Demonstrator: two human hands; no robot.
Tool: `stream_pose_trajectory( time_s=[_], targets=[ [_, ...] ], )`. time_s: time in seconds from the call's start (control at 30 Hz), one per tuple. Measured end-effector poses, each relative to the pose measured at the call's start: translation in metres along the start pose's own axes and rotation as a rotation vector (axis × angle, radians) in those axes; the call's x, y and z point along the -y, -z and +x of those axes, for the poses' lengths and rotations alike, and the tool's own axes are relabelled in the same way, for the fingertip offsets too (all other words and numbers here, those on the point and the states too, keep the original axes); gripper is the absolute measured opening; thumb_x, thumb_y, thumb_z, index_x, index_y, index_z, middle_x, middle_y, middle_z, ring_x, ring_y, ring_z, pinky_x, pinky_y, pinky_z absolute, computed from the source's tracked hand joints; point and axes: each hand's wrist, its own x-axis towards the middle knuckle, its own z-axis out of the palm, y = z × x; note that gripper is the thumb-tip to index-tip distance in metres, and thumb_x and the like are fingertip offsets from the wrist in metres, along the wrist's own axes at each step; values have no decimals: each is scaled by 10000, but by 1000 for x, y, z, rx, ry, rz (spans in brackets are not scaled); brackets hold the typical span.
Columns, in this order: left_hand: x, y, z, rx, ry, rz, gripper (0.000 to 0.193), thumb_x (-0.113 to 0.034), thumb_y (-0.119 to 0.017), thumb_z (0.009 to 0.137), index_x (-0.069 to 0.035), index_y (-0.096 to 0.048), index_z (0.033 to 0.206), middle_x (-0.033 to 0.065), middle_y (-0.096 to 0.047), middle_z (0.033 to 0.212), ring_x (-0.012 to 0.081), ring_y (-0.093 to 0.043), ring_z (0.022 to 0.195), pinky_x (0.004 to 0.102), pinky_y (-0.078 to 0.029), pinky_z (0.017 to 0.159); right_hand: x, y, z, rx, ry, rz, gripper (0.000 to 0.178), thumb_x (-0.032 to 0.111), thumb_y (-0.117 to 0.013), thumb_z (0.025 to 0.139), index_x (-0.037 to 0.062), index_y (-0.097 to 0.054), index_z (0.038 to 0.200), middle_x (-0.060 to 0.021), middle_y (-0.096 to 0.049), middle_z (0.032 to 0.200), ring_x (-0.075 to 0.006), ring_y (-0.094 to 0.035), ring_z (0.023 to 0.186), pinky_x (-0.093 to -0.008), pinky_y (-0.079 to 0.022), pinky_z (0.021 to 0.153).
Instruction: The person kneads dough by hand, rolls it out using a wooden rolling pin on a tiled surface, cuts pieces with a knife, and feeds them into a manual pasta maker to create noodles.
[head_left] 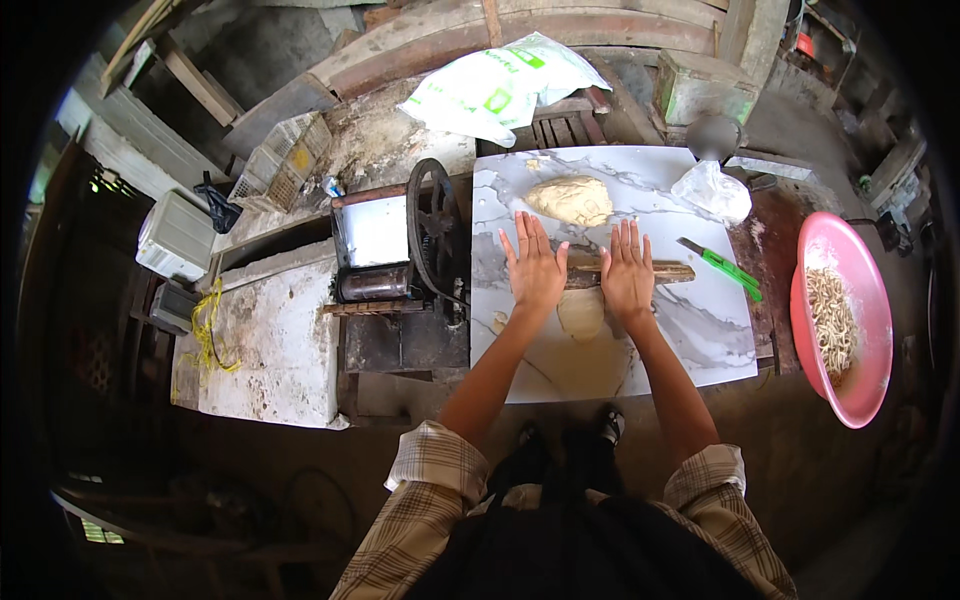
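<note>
Left hand [538, 272] and right hand [628, 280] lie palm-down, fingers extended, clasping nothing, over a wooden rolling pin [674, 273] at the flattened dough's [582, 316] far end, on the marble-patterned board [712, 335]. Pin appears stiff, fairly light, best pressed near its ends; dough appears soft, easily torn.

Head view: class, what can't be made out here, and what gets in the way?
- Head view: parts of the roller, covered by the left hand and right hand.
- Head view: whether the dough sheet continues under the roller; the roller hides it.
- Head view: contents of the white sack, hidden by its plastic.
- Head view: the pink basin's bottom beneath the pale strips.
- Head view: the rest of the sleeves, cut off by the lower edge.
</note>
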Motion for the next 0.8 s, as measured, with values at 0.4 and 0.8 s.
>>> stream_pose_trajectory(
  time_s=[0.4, 0.8],
  targets=[
    [-4, 65, -99, 131, -86, -409, 534, -263, -558, 852, 3, -392, 1283, 144, -469, 1214, 295, -417, 1161, 484, -232, 1054, 16, 87, -101, 132, 78, 272, 508, 134, -539, 814, -15, -391, 1277, -169, -453, 1257, -321, -404, 1192, -434, -280, 1048],
    [-11, 60, -49, 177, -277, -498, 440, -236, -610, 824, -95, -470, 1216, 70, -480, 1203, 251, -404, 1176, 520, -182, 1064, -44, 106, -85, 165, 104, 178, 466, 192, -670, 734, 41, -500, 1141, -116, -520, 1087, -287, -491, 1012, -400, -401, 854]
  ],
)
